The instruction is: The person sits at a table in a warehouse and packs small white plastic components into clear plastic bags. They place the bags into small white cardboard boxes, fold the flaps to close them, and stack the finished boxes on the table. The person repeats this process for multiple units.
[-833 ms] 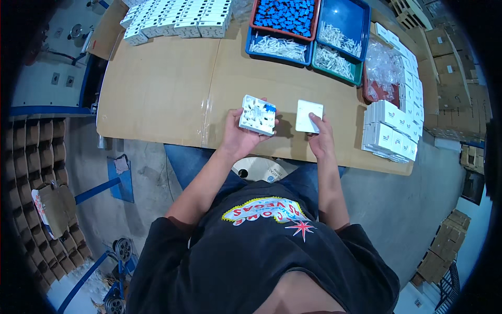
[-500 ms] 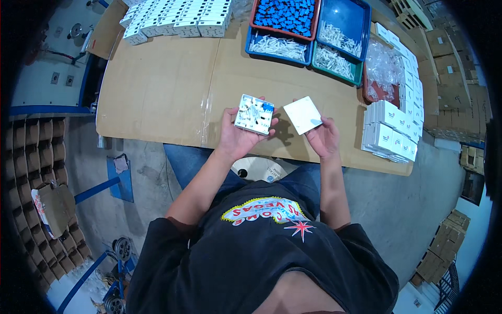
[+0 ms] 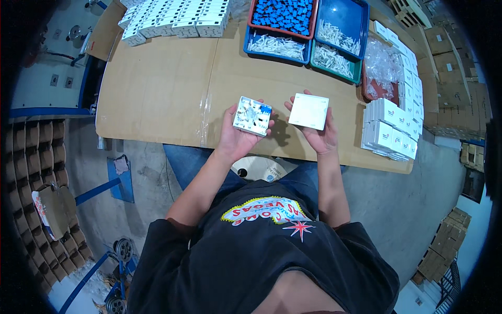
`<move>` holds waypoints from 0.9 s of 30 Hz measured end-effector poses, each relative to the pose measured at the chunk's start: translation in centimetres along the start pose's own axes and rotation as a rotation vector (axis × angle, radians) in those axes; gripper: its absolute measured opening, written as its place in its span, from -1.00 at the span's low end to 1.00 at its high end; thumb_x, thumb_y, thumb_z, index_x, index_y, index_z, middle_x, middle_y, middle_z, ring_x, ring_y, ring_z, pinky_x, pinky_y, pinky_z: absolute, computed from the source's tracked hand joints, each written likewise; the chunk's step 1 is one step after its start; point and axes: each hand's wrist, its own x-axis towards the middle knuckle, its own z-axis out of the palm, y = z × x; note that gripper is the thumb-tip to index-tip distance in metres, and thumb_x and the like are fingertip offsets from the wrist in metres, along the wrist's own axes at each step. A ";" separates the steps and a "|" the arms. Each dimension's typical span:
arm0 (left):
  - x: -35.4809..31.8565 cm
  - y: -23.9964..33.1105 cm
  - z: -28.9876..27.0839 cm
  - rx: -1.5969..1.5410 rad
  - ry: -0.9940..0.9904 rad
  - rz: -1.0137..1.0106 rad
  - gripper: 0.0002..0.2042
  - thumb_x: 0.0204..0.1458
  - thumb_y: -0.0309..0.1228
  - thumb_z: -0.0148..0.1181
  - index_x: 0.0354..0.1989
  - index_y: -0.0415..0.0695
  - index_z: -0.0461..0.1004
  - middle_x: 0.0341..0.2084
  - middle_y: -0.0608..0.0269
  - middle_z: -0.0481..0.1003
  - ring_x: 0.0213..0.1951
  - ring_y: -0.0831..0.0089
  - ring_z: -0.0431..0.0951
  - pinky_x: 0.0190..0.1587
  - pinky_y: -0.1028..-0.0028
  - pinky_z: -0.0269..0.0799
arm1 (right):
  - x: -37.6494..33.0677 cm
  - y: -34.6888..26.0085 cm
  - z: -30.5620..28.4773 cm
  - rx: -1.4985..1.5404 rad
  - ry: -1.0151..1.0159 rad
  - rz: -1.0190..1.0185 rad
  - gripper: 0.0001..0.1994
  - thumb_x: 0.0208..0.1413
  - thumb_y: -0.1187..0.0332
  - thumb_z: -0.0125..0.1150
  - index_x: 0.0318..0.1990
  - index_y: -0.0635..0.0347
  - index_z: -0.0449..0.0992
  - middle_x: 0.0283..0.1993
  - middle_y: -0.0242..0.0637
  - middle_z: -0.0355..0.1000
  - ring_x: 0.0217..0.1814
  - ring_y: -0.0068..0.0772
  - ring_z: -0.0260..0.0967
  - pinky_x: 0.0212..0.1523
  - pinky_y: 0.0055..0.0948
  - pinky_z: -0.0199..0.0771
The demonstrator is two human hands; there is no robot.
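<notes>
My left hand is closed around a square white electrical box, its inner side facing up. Metal and white parts show inside it, with a blue piece at its upper right corner. In my right hand rests a flat, square white cover plate, with the fingers at its sides and partly hidden beneath it. A small gap separates the box and the plate, both held above the cardboard-covered table close to its front edge.
At the back, trays hold blue pieces and white plastic pieces. Stacked white boxes stand at the right, beside clear plastic bags in a red tray. Rows of white units line the back left.
My right hand has turned the white cover plate from a tilted angle to nearly square, moving it slightly right. My left hand and the box have barely moved.
</notes>
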 end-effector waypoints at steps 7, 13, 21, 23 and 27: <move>0.3 -0.6 -0.2 0.046 0.106 -0.049 -0.34 0.41 0.12 -0.37 0.40 -0.17 0.23 0.23 -0.25 0.40 0.16 -0.11 0.51 0.21 0.02 0.47 | 0.6 0.6 -1.3 -0.137 0.550 0.081 -0.38 0.37 -0.11 0.05 0.25 0.31 0.35 0.20 0.19 0.43 0.24 0.16 0.45 0.26 0.10 0.49; 0.2 -1.0 -0.1 0.100 0.132 -0.064 -0.43 0.42 0.08 -0.28 0.42 -0.02 0.23 0.22 -0.14 0.43 0.19 -0.09 0.51 0.21 -0.05 0.46 | 0.5 1.6 0.2 -0.677 0.498 -0.024 -0.41 0.40 -0.06 0.00 0.30 0.28 0.32 0.26 0.10 0.42 0.25 0.00 0.47 0.17 -0.05 0.59; 0.2 -1.4 0.9 0.166 0.162 -0.080 -0.47 0.43 0.05 -0.26 0.36 -0.03 0.28 0.18 0.06 0.49 0.16 0.08 0.55 0.16 -0.09 0.50 | 1.3 2.4 4.9 -0.634 0.436 0.024 -0.38 0.42 -0.09 -0.09 0.30 0.33 0.31 0.19 0.10 0.48 0.21 -0.05 0.52 0.13 -0.14 0.63; 0.4 -1.5 0.8 0.169 0.194 -0.089 -0.47 0.43 0.05 -0.28 0.33 -0.06 0.30 0.15 0.09 0.51 0.13 0.12 0.57 0.14 -0.07 0.53 | 1.6 2.4 5.5 -0.547 0.469 0.061 -0.37 0.42 -0.11 -0.10 0.30 0.35 0.31 0.18 0.11 0.48 0.20 -0.04 0.52 0.11 -0.14 0.64; 0.5 -1.5 0.5 0.191 0.205 -0.113 -0.47 0.43 0.07 -0.30 0.27 -0.05 0.33 0.11 0.12 0.52 0.08 0.13 0.59 0.09 -0.04 0.57 | 1.9 2.7 5.5 -0.523 0.514 0.081 -0.35 0.43 -0.13 -0.12 0.28 0.36 0.32 0.17 0.11 0.49 0.19 -0.05 0.53 0.07 -0.16 0.66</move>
